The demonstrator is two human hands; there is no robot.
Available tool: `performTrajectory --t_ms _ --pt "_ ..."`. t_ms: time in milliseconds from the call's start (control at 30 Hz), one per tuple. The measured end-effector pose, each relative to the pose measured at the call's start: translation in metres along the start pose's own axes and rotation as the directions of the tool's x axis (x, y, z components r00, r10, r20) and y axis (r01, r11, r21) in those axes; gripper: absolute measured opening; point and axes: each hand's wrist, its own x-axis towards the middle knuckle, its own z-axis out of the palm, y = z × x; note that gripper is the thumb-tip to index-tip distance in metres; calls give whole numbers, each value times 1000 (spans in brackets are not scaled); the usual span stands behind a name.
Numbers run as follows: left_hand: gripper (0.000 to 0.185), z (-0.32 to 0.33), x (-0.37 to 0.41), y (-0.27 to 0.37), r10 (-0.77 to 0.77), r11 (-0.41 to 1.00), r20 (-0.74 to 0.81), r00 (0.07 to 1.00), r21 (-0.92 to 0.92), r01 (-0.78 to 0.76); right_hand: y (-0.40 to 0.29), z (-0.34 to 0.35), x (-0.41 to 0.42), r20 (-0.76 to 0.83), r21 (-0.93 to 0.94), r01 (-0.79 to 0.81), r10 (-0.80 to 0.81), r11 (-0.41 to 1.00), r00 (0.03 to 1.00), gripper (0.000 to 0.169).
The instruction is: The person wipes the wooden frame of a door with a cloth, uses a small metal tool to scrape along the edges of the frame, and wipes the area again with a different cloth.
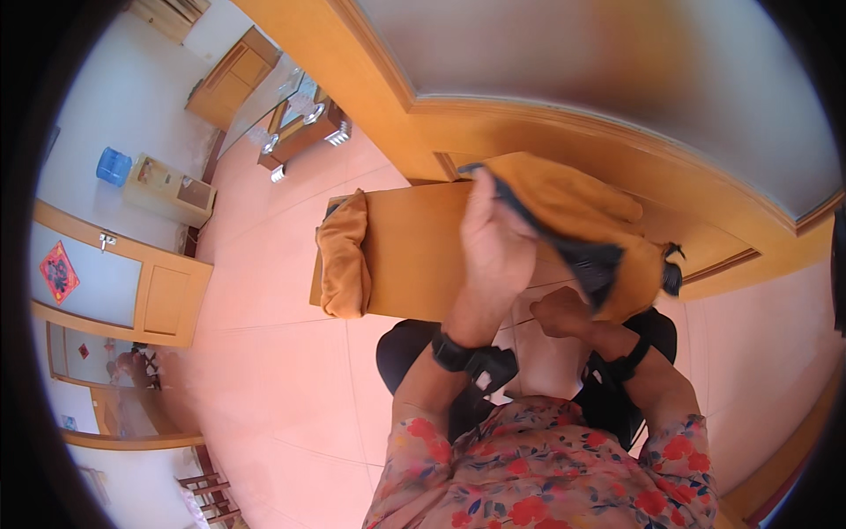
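My left hand (499,244) is raised over the right end of a small wooden table (416,254). It pinches the dark edge of an orange-brown soft cloth piece (562,192) with a black lining. The cloth spreads to the right, slightly blurred, and a black gathered bit (671,271) shows at its far right end. Below the cloth, my right hand (562,314) is curled close to its lower edge; whether it grips anything is hidden. Another orange-brown cloth piece (345,258), folded narrow, lies along the table's left end. Black bands circle both wrists.
A wooden panel with frosted glass (595,132) rises just beyond the table. Pink floor tiles (277,370) surround my seat. Farther left are a glass-topped coffee table (301,129), a water dispenser (170,188) and a wooden door (168,297).
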Motion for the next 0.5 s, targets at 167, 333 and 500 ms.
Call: performTrajectory --t_ms 167,333,500 --pt "39 0 -55 46 137 990 -139 981 8 -137 -7 -13 1 182 -1 -79 78 997 980 24" --pt "38 6 -54 93 560 791 -80 824 348 -504 -11 -21 2 372 8 7 -9 1000 928 21" --pt "51 -13 15 104 848 26 90 522 977 -211 1 -16 -5 335 20 -40 31 999 942 20"
